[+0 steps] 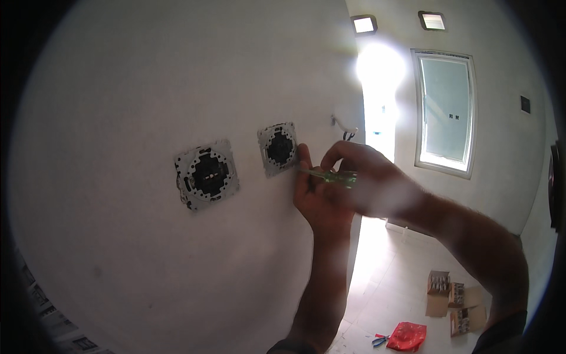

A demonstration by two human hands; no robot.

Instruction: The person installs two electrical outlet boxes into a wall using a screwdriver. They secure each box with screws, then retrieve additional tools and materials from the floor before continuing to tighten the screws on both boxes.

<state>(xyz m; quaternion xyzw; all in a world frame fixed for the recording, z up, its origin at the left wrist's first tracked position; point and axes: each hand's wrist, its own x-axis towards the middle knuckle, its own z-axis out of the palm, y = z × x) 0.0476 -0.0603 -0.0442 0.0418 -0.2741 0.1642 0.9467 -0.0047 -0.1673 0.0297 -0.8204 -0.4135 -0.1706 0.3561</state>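
My right hand (368,183) is closed on a green screwdriver (324,175), whose tip points left toward the wall. My left hand (315,203) is against the wall just right of the smaller-looking socket frame (265,137), fingers bent at its right edge, partly hidden behind my right hand; what they grip I cannot make out. Both frames are pale grey plates with dark centres; the nearer, larger-looking frame (233,189) is mounted further left. Beyond my fingers, loose wires (348,130) stick out from the wall.
A bright opening (380,94) and a window (445,112) stand beyond the wall (147,88). On the floor (380,271) lie open cardboard boxes (438,283) of parts, a red plastic bag (407,335) and blue-handled pliers (380,339).
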